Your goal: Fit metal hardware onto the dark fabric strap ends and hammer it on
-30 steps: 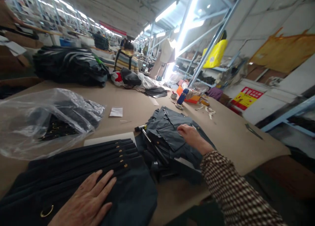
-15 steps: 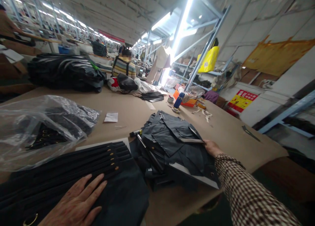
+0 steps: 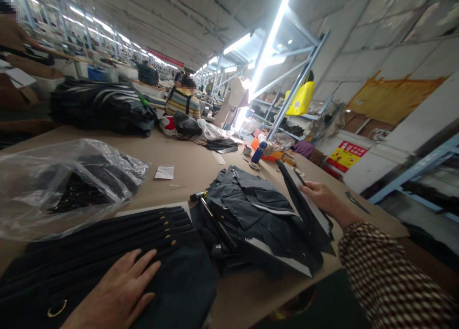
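My left hand (image 3: 118,295) lies flat, fingers spread, on a fanned row of dark fabric pieces with brass studs (image 3: 107,245) at the near left of the table. My right hand (image 3: 321,197), in a checked sleeve, grips the edge of a dark fabric piece (image 3: 304,207) and holds it tilted up off a stack of dark grey cut pieces (image 3: 251,209). A black marker (image 3: 197,195) and a long dark tool (image 3: 218,226) lie between the two stacks.
A clear plastic bag of dark parts (image 3: 60,185) sits at the left. A heap of black fabric (image 3: 100,106) lies at the back. A paper slip (image 3: 164,172), a blue bottle (image 3: 257,152), an orange box (image 3: 269,149), a seated person (image 3: 184,99), metal shelving (image 3: 290,94).
My right hand slid to the right edge of the grey stack, took hold of the top piece and raised it on edge. My left hand stayed flat on the fanned pieces.
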`<state>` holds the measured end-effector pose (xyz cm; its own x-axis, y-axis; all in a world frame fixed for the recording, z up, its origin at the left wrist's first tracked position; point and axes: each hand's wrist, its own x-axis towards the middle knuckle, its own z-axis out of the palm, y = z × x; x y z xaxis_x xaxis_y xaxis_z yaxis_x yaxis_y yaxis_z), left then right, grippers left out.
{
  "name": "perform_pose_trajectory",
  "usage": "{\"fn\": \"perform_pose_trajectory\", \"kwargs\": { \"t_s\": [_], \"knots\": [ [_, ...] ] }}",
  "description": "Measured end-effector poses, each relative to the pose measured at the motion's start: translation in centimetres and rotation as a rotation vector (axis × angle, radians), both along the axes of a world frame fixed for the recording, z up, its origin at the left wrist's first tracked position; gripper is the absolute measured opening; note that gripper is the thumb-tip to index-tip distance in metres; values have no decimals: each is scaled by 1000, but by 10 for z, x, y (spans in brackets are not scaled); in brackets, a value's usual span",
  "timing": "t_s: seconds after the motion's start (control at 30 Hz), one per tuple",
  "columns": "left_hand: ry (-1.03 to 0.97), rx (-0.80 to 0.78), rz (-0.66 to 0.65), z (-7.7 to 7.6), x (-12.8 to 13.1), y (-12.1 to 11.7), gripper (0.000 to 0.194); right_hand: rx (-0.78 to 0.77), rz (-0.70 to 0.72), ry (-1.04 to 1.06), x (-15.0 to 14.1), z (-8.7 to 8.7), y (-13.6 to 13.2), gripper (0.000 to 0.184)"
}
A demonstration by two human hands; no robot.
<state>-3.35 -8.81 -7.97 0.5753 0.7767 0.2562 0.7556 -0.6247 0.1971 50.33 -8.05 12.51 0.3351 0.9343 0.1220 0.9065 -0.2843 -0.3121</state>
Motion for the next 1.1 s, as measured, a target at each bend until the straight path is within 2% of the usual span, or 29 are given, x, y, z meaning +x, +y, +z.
{"fn": "perform_pose_trajectory", "kwargs": {
  "t_s": [0.07, 0.1, 0.17, 0.23, 0.3, 0.37, 0.43, 0.47, 0.53, 0.63, 0.7, 0.77, 0.83, 0.9, 0.93, 1.0, 1.07, 1.1],
  "knots": [
    [-123, -75, -7, 26, 15, -5, 36, 3, 75, 216, -42, 12, 0, 34],
    [-227, -126, -9, 42, 26, -9, 35, -6, 126, 381, -70, 11, 0, 33],
    [-461, -332, -67, 77, 52, -18, 42, 4, 240, 662, -134, -2, 1, 30],
    [-677, -636, -40, 104, 77, -24, 56, 16, 349, 855, -204, -28, 0, 29],
    [-904, -792, -5, 116, 93, -23, 60, -14, 455, 1014, -264, -57, -3, 27],
    [-1118, -861, 33, 114, 97, -20, 53, -58, 537, 1136, -305, -80, -5, 25],
    [-1294, -888, 127, 105, 88, -17, 40, -93, 660, 1121, -323, -90, -4, 24],
    [-1351, -918, 173, 102, 81, -16, 34, -83, 748, 1030, -325, -90, -2, 25],
    [-1384, -1042, 187, 100, 66, -18, 28, 17, 930, 688, -317, -82, 5, 25],
    [-1376, -1296, 139, 110, 47, -22, 35, 156, 1091, 142, -298, -59, 17, 27],
    [-1373, -1375, 110, 120, 38, -22, 39, 140, 1162, -6, -291, -45, 21, 26],
    [-1347, -1394, 56, 128, 33, -21, 39, 85, 1226, -6, -289, -36, 21, 18],
    [-1261, -1370, -13, 133, 29, -17, 36, 21, 1282, 44, -289, -32, 19, 13],
    [-1101, -1211, -47, 140, 24, -14, 34, -29, 1307, 65, -288, -28, 16, 14],
    [-1000, -1034, -35, 145, 21, -13, 34, -28, 1306, 47, -286, -25, 14, 14],
    [-766, -539, 13, 160, 16, -16, 35, 33, 1272, -54, -281, -14, 10, 14],
    [-514, -65, 17, 180, 11, -23, 31, 140, 1227, -197, -277, 3, 3, 15],
    [-403, 91, -7, 191, 10, -27, 29, 189, 1205, -266, -277, 13, -2, 15]
  ]
}}
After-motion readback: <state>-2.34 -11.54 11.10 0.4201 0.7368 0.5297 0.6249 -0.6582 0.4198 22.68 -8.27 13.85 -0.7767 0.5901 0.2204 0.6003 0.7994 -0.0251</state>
